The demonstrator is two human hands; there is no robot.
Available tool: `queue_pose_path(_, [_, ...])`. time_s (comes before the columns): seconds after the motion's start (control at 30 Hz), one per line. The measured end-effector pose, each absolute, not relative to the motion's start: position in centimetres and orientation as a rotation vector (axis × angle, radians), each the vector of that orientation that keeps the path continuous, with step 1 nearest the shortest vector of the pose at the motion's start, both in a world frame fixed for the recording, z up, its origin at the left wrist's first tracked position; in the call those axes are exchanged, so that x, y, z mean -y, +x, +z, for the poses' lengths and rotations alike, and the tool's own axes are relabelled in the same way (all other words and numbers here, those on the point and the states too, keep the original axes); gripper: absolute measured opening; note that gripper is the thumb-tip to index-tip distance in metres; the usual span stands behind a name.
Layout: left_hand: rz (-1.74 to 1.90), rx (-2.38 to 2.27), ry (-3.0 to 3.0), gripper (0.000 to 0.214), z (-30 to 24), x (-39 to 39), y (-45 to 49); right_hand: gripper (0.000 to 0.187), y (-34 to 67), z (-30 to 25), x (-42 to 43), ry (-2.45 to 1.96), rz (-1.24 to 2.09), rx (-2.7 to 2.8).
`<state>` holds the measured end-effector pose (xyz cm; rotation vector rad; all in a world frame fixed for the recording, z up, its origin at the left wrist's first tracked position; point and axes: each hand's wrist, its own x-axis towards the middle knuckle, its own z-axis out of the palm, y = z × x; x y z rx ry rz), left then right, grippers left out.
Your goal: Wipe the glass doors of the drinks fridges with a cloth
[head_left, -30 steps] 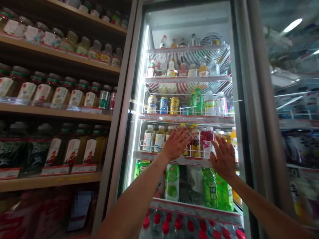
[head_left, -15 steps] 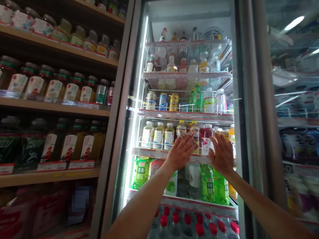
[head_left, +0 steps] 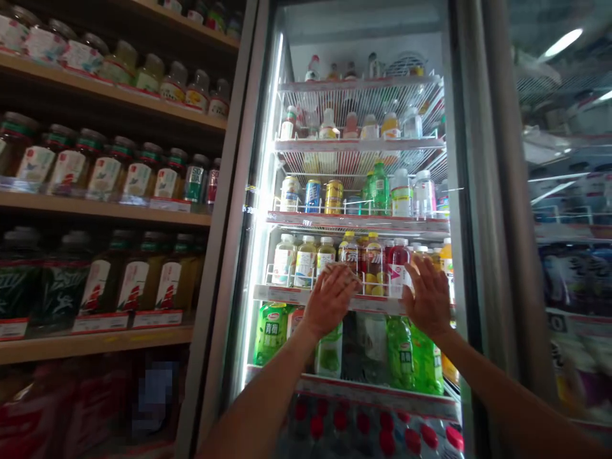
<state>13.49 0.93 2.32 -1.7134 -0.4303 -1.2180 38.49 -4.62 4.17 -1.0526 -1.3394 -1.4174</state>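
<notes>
Left hand point(head_left: 329, 298) splayed flat, holding nothing, in front of bottle row point(head_left: 306, 260); right hand point(head_left: 427, 296) likewise, near row's right end.

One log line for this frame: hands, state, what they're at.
left hand: open, flat, over shelf rail | right hand: open, flat, beside red bottle | held: nothing | contact: unclear

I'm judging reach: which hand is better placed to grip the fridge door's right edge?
Right, probably. The right hand lies flat on the glass beside the door's right edge; the left hand sits nearer the middle.
</notes>
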Motion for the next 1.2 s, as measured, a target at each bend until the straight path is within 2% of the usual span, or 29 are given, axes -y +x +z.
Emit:
queue_pose_path(0.17, [-1.632,0.798,-1.389,0.046,3.1,-2.1,7.9,0.049,38.1,4.2,4.8,-1.076,-1.384,1.328])
queue_pose_path(0.23, [-1.591,0.772,-1.415,0.046,2.2,-1.8,8.8,0.048,38.1,4.2,4.8,-1.067,-1.389,1.323])
queue_pose_path(0.4, [-1.194,0.434,-1.685,0.04,-0.3,-0.9,13.0,0.048,38.5,4.2,4.7,-1.055,-1.448,1.331])
queue_pose_path(0.63, [-1.696,0.838,-1.357,0.05,0.2,-2.6,5.4,0.055,38.3,4.1,4.4,-1.054,-1.415,1.312])
queue_pose_path(0.7, [-1.67,0.832,-1.39,0.05,-0.4,-2.3,6.6,0.054,38.4,4.1,4.4,-1.06,-1.414,1.313])
queue_pose_path(0.87, [-1.302,0.553,-1.7,0.041,-1.8,-1.2,11.0,0.048,38.7,4.1,4.6,-1.081,-1.439,1.339])
queue_pose_path(1.07, [-1.632,0.809,-1.399,0.05,-2.0,-2.6,4.1,0.051,38.2,4.2,4.7,-1.076,-1.412,1.32])
queue_pose_path(1.2, [-1.622,0.796,-1.45,0.052,-3.7,-1.7,7.2,0.053,38.2,4.1,4.6,-1.058,-1.421,1.317])
